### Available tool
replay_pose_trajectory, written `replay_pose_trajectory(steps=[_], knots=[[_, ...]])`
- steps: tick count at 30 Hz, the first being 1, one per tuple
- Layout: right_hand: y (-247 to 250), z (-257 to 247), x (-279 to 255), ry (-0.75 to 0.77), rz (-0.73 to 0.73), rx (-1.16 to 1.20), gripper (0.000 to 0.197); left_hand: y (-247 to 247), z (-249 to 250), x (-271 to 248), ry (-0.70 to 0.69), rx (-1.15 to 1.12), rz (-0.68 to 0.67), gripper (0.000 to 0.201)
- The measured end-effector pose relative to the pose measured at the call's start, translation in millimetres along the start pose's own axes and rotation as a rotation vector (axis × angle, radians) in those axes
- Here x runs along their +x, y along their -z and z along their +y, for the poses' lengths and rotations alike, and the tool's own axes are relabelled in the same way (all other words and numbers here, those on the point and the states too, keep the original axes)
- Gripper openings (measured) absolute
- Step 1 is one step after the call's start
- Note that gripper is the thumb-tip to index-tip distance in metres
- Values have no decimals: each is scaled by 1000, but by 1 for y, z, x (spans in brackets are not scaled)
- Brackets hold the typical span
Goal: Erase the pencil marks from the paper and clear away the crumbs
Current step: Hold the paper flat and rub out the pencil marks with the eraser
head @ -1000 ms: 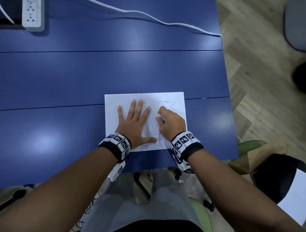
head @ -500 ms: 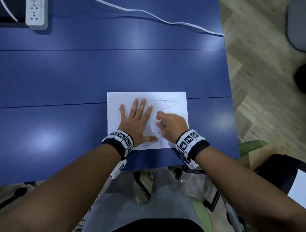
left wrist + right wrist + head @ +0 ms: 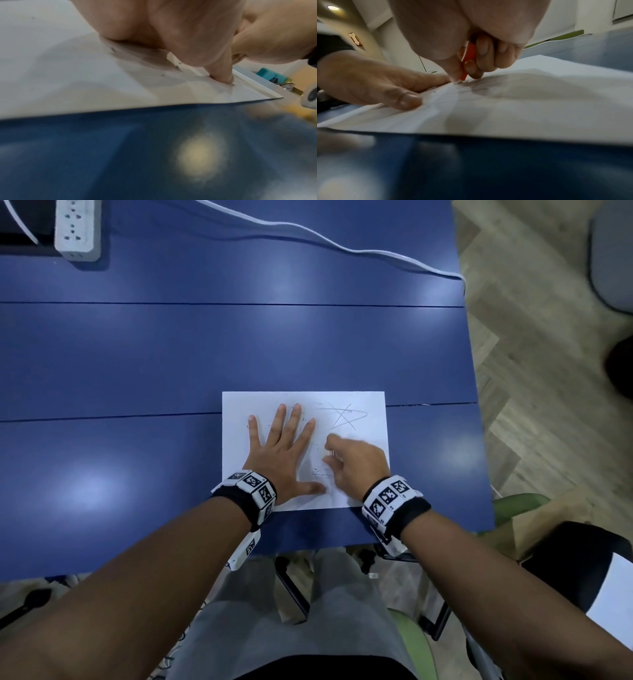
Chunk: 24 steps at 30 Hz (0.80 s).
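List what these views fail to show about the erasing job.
- Eraser: right wrist view shows only an orange sleeve and white tip; the right hand covers the rest.
- Marks on the paper under the left hand: hidden in the head view.
- Crumbs: a few dark specks in the left wrist view, too small to count.
- Marks near the right hand: motion-blurred in the head view.

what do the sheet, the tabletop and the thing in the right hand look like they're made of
The sheet: thin matte white paper; its near edge lifts and buckles slightly. The tabletop: smooth blue semi-gloss panels, perhaps laminate or painted board; it mirrors ceiling lights and shows seams. The eraser pinched in the right hand: white tip in an orange sleeve, probably rubber or vinyl, though partly hidden by fingers.
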State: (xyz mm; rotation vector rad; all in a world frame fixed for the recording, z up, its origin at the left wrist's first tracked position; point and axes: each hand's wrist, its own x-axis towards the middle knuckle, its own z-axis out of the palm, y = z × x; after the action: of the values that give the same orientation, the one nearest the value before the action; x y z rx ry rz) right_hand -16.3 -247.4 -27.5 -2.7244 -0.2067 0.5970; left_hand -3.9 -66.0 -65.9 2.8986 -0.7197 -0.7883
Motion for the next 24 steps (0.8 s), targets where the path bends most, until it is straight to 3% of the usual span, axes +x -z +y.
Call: replay_pose_trajectory(steps=[3,8,13,18,22,24], knots=[[-3,-2,0,-56,44,61,15,1,-1,0,-3,-2,-5,125],[-5,-13,-13,71,-108,-8,16,-1,-1,-1,1,-4,1,122],[-1,-6,-2,-29,20,53,16,1,-1,-1,-6,-6,-13,125],[-4,-12,-13,74,-123,7,16,-1,0,-1,5,-3,-7,123],[-2,-5,-3,-30,4,57,16,1,1,0,-4,1,-13,123],[-7,-11,-8,-31,-16,70,16,1,-1,-1,3,1,-11,123]])
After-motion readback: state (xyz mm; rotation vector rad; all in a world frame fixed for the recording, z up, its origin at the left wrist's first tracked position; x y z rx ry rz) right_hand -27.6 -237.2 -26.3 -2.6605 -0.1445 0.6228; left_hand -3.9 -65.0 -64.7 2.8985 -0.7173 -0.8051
